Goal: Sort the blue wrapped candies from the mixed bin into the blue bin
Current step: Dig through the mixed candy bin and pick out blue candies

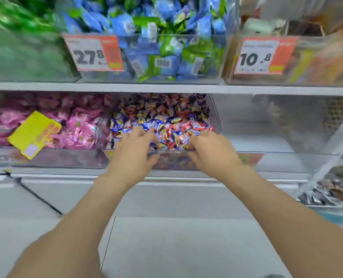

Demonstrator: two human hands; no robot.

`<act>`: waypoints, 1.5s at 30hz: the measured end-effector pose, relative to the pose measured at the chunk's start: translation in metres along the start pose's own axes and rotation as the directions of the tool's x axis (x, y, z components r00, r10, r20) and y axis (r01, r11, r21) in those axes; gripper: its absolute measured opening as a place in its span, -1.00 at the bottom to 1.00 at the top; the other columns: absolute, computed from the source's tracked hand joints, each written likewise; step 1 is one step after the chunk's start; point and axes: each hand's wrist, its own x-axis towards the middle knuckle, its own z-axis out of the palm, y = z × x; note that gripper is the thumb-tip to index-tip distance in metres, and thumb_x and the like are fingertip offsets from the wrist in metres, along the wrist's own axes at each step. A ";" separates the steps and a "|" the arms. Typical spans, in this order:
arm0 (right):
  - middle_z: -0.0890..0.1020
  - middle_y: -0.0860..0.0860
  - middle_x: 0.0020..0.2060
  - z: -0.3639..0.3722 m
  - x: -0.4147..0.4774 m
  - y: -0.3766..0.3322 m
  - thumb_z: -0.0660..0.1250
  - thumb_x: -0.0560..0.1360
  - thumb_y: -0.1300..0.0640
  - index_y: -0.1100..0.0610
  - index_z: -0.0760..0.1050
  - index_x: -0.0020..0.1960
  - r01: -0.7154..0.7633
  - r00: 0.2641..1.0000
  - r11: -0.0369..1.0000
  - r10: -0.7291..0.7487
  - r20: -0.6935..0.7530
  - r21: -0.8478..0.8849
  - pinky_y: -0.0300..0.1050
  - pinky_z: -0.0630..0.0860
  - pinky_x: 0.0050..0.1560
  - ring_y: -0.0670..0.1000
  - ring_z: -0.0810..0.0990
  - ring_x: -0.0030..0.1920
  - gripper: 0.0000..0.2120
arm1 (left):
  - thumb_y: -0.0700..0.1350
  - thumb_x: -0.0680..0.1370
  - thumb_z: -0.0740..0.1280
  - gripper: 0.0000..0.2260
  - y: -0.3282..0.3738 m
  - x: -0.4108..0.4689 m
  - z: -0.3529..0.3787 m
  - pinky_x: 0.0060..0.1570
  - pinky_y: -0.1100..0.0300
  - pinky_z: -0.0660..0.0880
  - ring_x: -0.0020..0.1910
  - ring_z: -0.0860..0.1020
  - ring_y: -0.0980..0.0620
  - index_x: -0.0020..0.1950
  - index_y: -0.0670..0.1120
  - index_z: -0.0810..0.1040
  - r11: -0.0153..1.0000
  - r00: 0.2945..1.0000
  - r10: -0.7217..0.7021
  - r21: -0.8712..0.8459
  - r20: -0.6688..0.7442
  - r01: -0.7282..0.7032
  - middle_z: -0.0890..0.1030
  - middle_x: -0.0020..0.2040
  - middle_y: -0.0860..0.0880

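Shop shelves carry clear bins of wrapped sweets. On the lower shelf, the middle mixed bin (pixel 172 160) is heaped with blue wrapped candies (pixel 118 125) and red candies (pixel 194 127). The left hand (pixel 134 149) and right hand (pixel 210 151) both lie on the heap with their fingertips buried. Whether either hand grasps anything cannot be told.

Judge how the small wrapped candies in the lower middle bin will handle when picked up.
The wrapped candies look small and loosely heaped, so probably light and apt to slide when pushed. Their glossy wrappers may slip from a loose pinch.
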 end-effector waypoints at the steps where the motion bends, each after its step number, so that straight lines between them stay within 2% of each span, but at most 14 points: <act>1: 0.64 0.12 0.05 0.000 -0.002 0.001 0.32 0.63 -0.05 0.07 0.55 0.14 0.004 1.000 1.000 -0.004 -0.013 -0.002 0.04 0.35 -0.07 0.23 0.59 0.12 -0.79 | 0.00 0.47 0.53 -0.67 0.001 0.000 0.001 0.08 -0.08 0.52 0.03 0.52 -0.13 0.20 0.11 0.59 1.000 1.000 0.014 -0.014 -0.005 -0.014 0.43 0.16 0.01; 5: 0.65 0.08 -0.14 0.021 -0.005 0.011 0.50 0.49 -0.06 0.06 0.58 0.00 0.050 0.992 0.998 -0.054 -0.118 -0.037 0.02 0.37 -0.14 0.20 0.62 -0.07 -0.77 | 0.09 0.42 0.60 -0.67 0.003 0.006 0.010 0.03 -0.04 0.49 0.02 0.50 -0.06 0.11 0.12 0.61 0.999 0.999 0.035 0.036 0.018 -0.035 0.45 0.09 0.08; 8: 0.57 0.00 -0.42 0.031 0.002 0.018 0.75 0.10 0.03 0.05 0.56 -0.24 0.102 0.994 0.984 -0.108 -0.032 -0.148 -0.09 0.21 -0.30 0.14 0.58 -0.39 -0.58 | 0.05 0.40 0.61 -0.75 0.000 0.013 0.018 -0.06 0.00 0.44 0.05 0.51 -0.06 -0.01 0.14 0.62 0.993 1.000 0.023 0.112 0.011 -0.024 0.44 -0.08 0.14; 11: 0.48 -0.03 -0.52 0.031 0.010 0.022 0.78 -0.12 0.15 0.05 0.50 -0.35 0.141 0.987 0.981 -0.149 -0.051 -0.135 -0.14 0.13 -0.35 0.11 0.50 -0.51 -0.47 | 0.00 0.42 0.60 -0.82 -0.003 0.015 0.021 -0.10 0.02 0.39 -0.02 0.53 -0.07 -0.08 0.15 0.65 0.987 0.999 0.047 0.152 -0.002 -0.046 0.48 -0.13 0.14; 15: 0.53 -0.03 -0.44 0.035 0.002 0.022 0.79 0.01 0.14 0.06 0.53 -0.32 0.136 0.986 0.989 -0.142 -0.091 -0.065 -0.16 0.27 -0.46 0.10 0.55 -0.41 -0.54 | 0.02 0.42 0.61 -0.78 0.000 0.022 0.016 -0.10 0.04 0.30 -0.09 0.52 -0.07 -0.13 0.15 0.58 0.959 0.998 0.067 0.274 0.012 -0.068 0.49 -0.18 0.13; 19: 0.57 0.01 -0.40 0.034 -0.006 0.025 0.77 0.18 0.07 0.09 0.55 -0.29 0.196 0.950 0.980 -0.201 -0.237 -0.048 -0.14 0.42 -0.41 0.11 0.57 -0.37 -0.62 | -0.04 0.53 0.50 -0.77 0.011 0.017 0.016 0.00 -0.03 0.33 -0.07 0.50 -0.08 -0.08 0.14 0.44 0.933 0.998 0.062 0.353 0.025 -0.067 0.46 -0.13 0.09; 25: 0.58 0.02 -0.37 0.030 -0.011 0.030 0.70 0.31 0.07 0.10 0.57 -0.28 0.204 0.940 0.979 -0.201 -0.274 -0.016 -0.11 0.37 -0.41 0.14 0.56 -0.33 -0.70 | -0.16 0.50 0.50 -0.67 0.022 0.006 0.007 -0.11 0.03 0.09 -0.18 0.44 -0.05 -0.12 0.13 0.35 0.930 0.999 0.032 0.365 -0.001 -0.030 0.41 -0.21 0.08; 30: 0.52 0.00 -0.43 0.020 -0.039 0.026 0.76 0.17 0.08 0.08 0.53 -0.33 0.247 0.942 0.966 -0.259 -0.212 -0.082 -0.15 0.19 -0.40 0.11 0.54 -0.40 -0.61 | -0.11 0.50 0.49 -0.71 0.026 -0.013 -0.001 -0.13 0.02 0.12 -0.18 0.52 0.03 -0.13 0.12 0.38 0.907 0.994 0.032 0.415 0.107 -0.074 0.45 -0.21 0.10; 33: 0.52 -0.01 -0.42 0.020 -0.051 0.022 0.75 0.08 0.18 0.07 0.53 -0.31 0.313 0.936 0.942 -0.328 -0.125 -0.122 -0.14 0.24 -0.42 0.08 0.52 -0.39 -0.59 | -0.13 0.50 0.47 -0.76 0.035 -0.016 -0.007 0.07 0.00 0.23 -0.16 0.55 0.07 -0.13 0.11 0.42 0.897 0.982 -0.030 0.438 0.187 -0.056 0.50 -0.17 0.11; 36: 0.52 -0.01 -0.39 0.005 -0.063 0.028 0.64 0.21 0.25 0.08 0.55 -0.26 0.410 0.883 0.909 -0.416 -0.215 -0.077 -0.11 0.25 -0.39 0.09 0.50 -0.37 -0.72 | 0.00 0.48 0.49 -0.86 0.052 -0.014 -0.023 0.27 -0.05 0.25 -0.09 0.56 0.07 -0.10 0.09 0.53 0.889 0.975 -0.053 0.455 0.216 -0.053 0.56 -0.12 0.13; 38: 0.58 -0.03 -0.29 -0.016 -0.067 0.048 0.53 0.47 0.10 0.05 0.61 -0.14 0.369 0.884 0.928 -0.335 -0.325 0.048 -0.04 0.44 -0.31 0.10 0.56 -0.25 -0.90 | 0.26 0.47 0.46 -0.76 0.065 -0.013 -0.031 0.15 -0.02 0.25 -0.01 0.55 0.07 -0.02 0.16 0.55 0.913 0.981 0.044 0.390 0.190 -0.117 0.53 -0.05 0.15; 40: 0.65 -0.05 -0.17 -0.030 -0.071 0.083 0.45 0.56 0.06 0.02 0.66 0.04 0.236 0.918 0.951 -0.152 -0.367 0.197 0.01 0.57 -0.16 0.07 0.63 -0.13 -0.93 | 0.33 0.49 0.39 -0.74 0.083 -0.011 -0.028 0.12 -0.01 0.28 0.04 0.54 0.07 0.05 0.21 0.57 0.950 0.976 0.193 0.229 0.106 -0.212 0.51 -0.01 0.17; 43: 0.63 -0.01 0.09 -0.029 -0.078 0.147 0.43 0.60 0.03 -0.01 0.58 0.31 -0.087 0.993 0.986 0.096 -0.063 0.140 0.09 0.53 0.10 0.15 0.61 0.13 -0.71 | 0.14 0.56 0.38 -0.82 0.121 -0.008 0.002 0.11 -0.05 0.38 0.08 0.53 -0.01 0.11 0.13 0.60 0.922 0.924 0.381 0.083 -0.014 -0.379 0.51 0.07 0.12; 45: 0.59 0.02 0.20 -0.017 -0.076 0.181 0.42 0.61 0.01 -0.03 0.51 0.40 -0.178 0.969 0.983 0.169 0.182 0.034 0.09 0.51 0.19 0.17 0.57 0.22 -0.63 | 0.13 0.56 0.35 -0.72 0.144 -0.003 0.027 0.18 -0.08 0.38 0.18 0.49 -0.06 0.23 0.09 0.57 0.893 0.899 0.437 0.118 0.009 -0.435 0.50 0.22 0.05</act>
